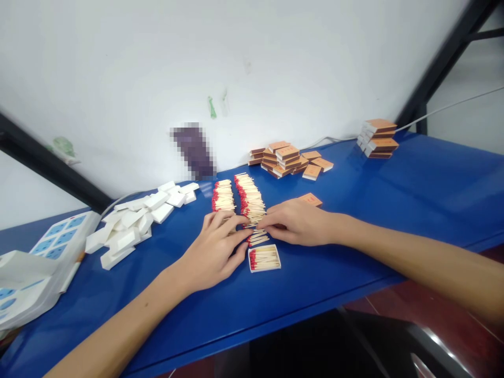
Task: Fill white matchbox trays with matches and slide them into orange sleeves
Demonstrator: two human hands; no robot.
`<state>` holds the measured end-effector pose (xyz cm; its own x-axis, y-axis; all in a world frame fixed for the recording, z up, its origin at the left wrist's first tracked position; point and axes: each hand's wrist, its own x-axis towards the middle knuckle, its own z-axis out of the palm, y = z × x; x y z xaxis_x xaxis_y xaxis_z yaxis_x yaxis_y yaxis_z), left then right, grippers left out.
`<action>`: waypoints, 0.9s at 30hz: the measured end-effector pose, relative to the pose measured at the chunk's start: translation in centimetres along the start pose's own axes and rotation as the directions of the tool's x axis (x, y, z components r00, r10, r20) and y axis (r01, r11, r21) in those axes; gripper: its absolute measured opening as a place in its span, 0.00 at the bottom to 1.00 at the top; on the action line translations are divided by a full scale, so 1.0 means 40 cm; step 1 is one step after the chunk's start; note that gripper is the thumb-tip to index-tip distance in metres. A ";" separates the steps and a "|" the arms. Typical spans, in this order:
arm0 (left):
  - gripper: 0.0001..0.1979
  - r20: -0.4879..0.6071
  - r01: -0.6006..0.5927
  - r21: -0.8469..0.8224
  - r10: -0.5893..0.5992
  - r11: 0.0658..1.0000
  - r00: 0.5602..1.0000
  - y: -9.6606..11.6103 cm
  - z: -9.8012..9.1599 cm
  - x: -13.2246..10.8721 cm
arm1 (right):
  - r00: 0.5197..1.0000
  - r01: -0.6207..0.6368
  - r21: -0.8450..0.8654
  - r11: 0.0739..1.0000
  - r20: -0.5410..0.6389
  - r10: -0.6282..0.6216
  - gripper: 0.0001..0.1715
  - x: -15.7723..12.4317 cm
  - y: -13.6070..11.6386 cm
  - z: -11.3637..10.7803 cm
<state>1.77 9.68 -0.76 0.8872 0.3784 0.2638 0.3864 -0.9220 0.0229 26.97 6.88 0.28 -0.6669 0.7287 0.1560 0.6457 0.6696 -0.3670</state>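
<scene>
My left hand (222, 244) reaches in from the left, its fingertips bent against the red-headed ends of some matches (258, 239). From the right, the fingers of my right hand (295, 221) are pressed together at the pale ends of the same matches. Just in front lies a white matchbox tray (264, 270), partly filled with matches lying side by side, heads to the left. Beyond my hands run two long rows of matches, a left row (223, 194) and a longer right row (250, 194). My fingers hide part of both rows. An orange matchbox sleeve (311, 199) lies behind my right hand.
Several empty white trays (134, 220) are heaped at the left, beside a white power strip (59, 236). Orange matchboxes (287, 153) pile up near the wall, with another stack (380, 137) at far right. The blue table (315, 278) ends close to me.
</scene>
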 end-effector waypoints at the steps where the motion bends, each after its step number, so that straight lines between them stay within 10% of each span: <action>1: 0.16 0.000 -0.002 -0.001 0.002 1.000 1.000 -0.001 0.000 0.000 | 1.000 -0.009 -0.005 1.000 -0.003 0.009 0.14 0.000 0.000 0.000; 27: 0.15 0.023 0.013 -0.050 -0.012 0.999 1.000 0.004 -0.008 0.005 | 0.999 -0.038 -0.011 0.999 0.020 0.039 0.17 0.002 -0.002 -0.004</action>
<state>1.91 9.60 -0.41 0.8882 0.3913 0.2408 0.3850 -0.9199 0.0750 26.92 6.91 0.46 -0.6486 0.7510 0.1237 0.6750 0.6427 -0.3624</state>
